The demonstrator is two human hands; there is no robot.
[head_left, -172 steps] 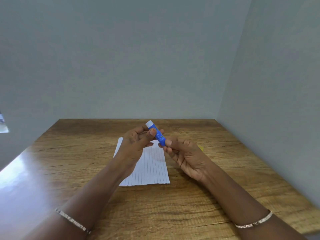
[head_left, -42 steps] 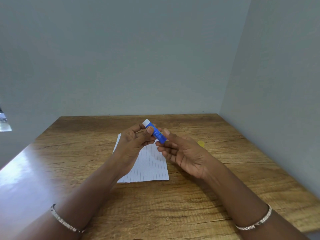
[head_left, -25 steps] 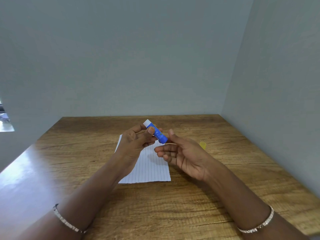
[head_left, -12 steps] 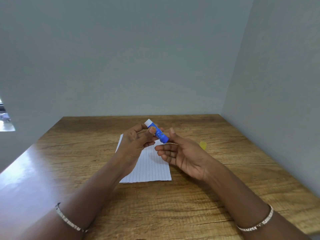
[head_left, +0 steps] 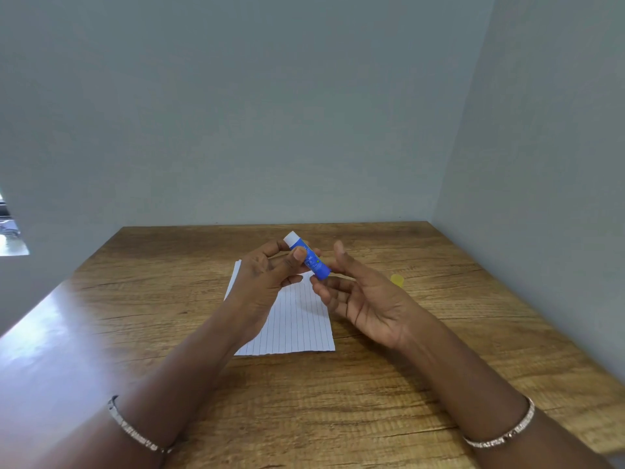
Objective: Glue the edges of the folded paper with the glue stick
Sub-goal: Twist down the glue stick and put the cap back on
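Left fingers point(head_left: 298, 254) pinch glue stick point(head_left: 314, 264) above paper point(head_left: 299, 321).

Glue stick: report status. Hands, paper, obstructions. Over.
Left hand grips glue stick, white end up, above lined paper. Right hand open beside its lower end. Yellow cap off, on wooden table at right. Nothing seen in the way.

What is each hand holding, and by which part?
The left hand pinches the glue stick around its middle; the right hand holds nothing.
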